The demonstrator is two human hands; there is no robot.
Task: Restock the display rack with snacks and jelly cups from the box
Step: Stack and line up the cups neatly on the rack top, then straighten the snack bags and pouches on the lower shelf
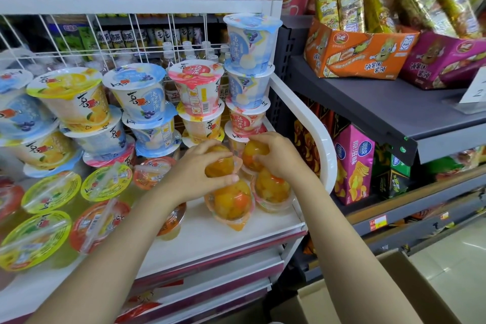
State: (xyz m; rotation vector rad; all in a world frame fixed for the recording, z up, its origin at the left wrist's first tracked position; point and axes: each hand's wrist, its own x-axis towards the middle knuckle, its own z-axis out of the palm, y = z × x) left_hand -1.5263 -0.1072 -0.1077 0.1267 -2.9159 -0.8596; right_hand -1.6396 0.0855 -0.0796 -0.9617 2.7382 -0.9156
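My left hand (196,175) grips an upturned orange fruit jelly cup (219,163) at the right end of the white display rack's shelf (210,234). Just to its right, my right hand (276,155) grips a second orange jelly cup (252,156). Both are held above two more upturned orange cups (231,204) (272,189) that stand on the shelf. Behind them rise stacks of tall blue, pink and yellow jelly tubs (248,60). A cardboard box (394,294) sits on the floor at the lower right; its inside is hidden.
Flat jelly cups with green, yellow and red lids (105,183) fill the shelf's left half. The rack's white curved side rail (310,118) stands just right of my hands. A dark shelf unit (368,102) with orange and purple snack cartons is on the right.
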